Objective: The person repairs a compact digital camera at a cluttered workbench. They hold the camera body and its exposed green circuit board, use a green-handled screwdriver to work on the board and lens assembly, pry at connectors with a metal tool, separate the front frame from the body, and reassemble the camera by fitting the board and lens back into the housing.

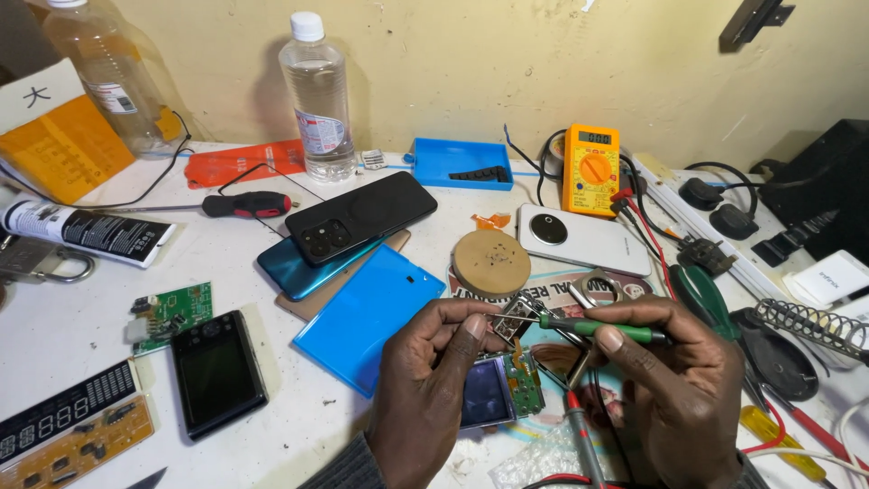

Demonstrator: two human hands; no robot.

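Far to the left of the left hand [433, 380]: a small green circuit board [172, 313], a dark handheld device [218, 372], and a display board [68, 426] at the table's [54, 326] near edge. Nearer, up and left of that hand, a blue back cover [367, 317] lies flat, with two stacked phones [348, 231] beyond it.

Left hand: fingers curled, thumb and forefinger pinched shut on a small metal part [514, 317], held above the table. Directly below the hand's knuckles lies an opened small phone [498, 391] with its board exposed.

Right hand [679, 389]: closed in a pen-like grip around a green-handled screwdriver [597, 328], its tip touching the metal part from the right.

Above both hands: a wooden disc [491, 262], a white phone [582, 238], an orange multimeter [590, 168]. Right of the right hand: a coiled iron stand [815, 328].

Risks, as judged: the part is tiny and held only by fingertips, so pressure from the tip could flick it out among the clutter. A slip of the tip could jab the left thumb or drop onto the exposed board below.
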